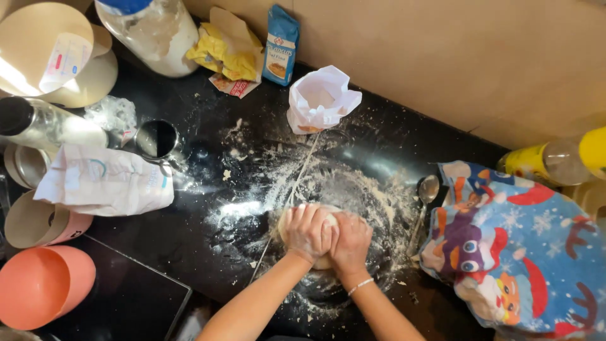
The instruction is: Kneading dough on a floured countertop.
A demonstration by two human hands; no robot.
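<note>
A pale ball of dough [287,222] lies on the floured black countertop [208,252], mostly covered by both hands. My left hand [310,232] presses down on top of it with fingers curled over the dough. My right hand [351,243] sits beside it, touching the left and pressing the dough's right side; a thin bracelet circles that wrist. Loose flour [353,189] is spread in a ring around the dough.
An open white paper bag [320,99] stands behind the dough, a metal spoon [426,192] and a patterned blue cloth [511,246] to the right. At left lie a flour bag [104,181], a metal cup [158,140], a glass jar [154,31] and a pink bowl [41,284].
</note>
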